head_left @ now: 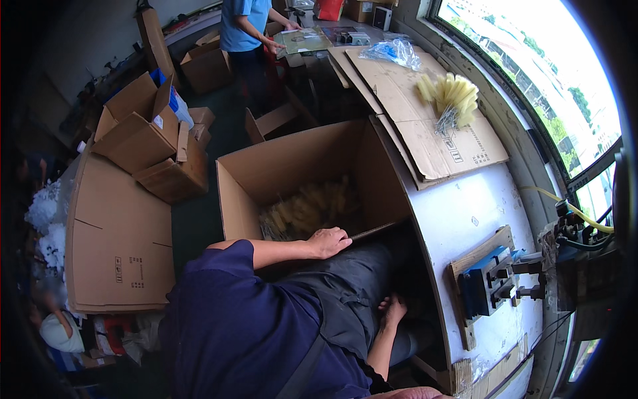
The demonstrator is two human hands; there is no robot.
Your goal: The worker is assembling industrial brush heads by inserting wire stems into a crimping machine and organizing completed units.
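Note:
My left hand (327, 243) lies at the near edge of a large open cardboard box (249, 156), its fingers bent over the rim. Inside that box is a loose pile of pale yellow, tube-shaped pieces with thin metal wires (309, 209). My right hand (393, 310) is low by my lap, next to my dark trousers. Its fingers are curled, and whatever may be in them is hidden. On the bench to the right, a metal clamp fixture with a blue block (488, 282) sits on a wooden base, apart from both hands.
A bundle of similar yellow pieces (452, 100) lies on flattened cardboard (425, 146) on the white bench (465, 206), beside a clear plastic bag (397, 53). Further boxes (139, 116) and a cardboard sheet (116, 246) stand at left. A person in blue (242, 26) handles a flat panel at the far table.

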